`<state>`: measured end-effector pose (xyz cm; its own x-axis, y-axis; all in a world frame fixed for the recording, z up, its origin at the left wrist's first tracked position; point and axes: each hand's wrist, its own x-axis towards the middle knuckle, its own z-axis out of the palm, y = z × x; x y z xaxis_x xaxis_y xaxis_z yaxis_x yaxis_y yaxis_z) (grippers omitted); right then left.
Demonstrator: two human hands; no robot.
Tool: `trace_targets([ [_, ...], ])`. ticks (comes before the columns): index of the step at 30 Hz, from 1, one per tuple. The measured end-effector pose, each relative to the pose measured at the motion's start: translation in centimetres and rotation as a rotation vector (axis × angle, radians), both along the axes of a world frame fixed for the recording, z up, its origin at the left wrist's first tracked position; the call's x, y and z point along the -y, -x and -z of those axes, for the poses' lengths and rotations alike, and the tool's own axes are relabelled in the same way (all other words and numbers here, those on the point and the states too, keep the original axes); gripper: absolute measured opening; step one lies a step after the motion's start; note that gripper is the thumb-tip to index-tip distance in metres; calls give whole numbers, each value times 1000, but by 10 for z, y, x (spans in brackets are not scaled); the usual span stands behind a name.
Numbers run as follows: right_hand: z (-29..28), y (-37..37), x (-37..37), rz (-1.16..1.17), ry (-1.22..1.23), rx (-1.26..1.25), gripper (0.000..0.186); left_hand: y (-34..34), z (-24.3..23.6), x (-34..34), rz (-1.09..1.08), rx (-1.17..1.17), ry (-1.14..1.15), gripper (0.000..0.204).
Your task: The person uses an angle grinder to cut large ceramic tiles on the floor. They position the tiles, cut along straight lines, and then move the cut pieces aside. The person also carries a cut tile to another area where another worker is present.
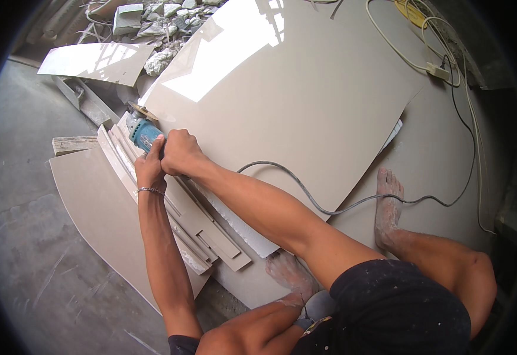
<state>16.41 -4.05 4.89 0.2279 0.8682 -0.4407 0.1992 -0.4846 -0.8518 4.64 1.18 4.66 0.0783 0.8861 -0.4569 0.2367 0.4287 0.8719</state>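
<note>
Both my hands are wrapped round a teal angle grinder (143, 131), at the left edge of a large beige tile sheet (305, 112). My left hand (149, 168) closes round its body from the left, thumb along the top. My right hand (181, 152) is closed round the rear part, which its fingers mostly hide. The grinder's cutting disc (142, 111) sits at the sheet's far left edge; whether it touches the tile or spins I cannot tell. Beneath my hands lie stacked narrow tile strips (193, 231).
A black power cord (305, 192) loops across the sheet and my right foot to a socket block (437, 71). Rubble (169, 29) lies at the far left, near a loose tile piece (96, 59). A wooden block (74, 145) lies left of the strips. My bare feet flank the sheet's near corner.
</note>
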Motion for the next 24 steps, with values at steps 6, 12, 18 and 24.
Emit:
trace_targets([
  [6, 0, 0, 2, 5, 2, -10, 39, 1, 3, -1, 1, -2, -7, 42],
  [12, 1, -1, 1, 3, -2, -17, 38, 2, 3, -1, 11, -34, -10, 43],
  [18, 4, 0, 2, 17, -21, -35, 38, 1, 1, 1, 25, -22, -22, 44],
  [24, 4, 0, 3, 24, -33, -23, 36, -1, -2, 3, 23, 8, 0, 43],
])
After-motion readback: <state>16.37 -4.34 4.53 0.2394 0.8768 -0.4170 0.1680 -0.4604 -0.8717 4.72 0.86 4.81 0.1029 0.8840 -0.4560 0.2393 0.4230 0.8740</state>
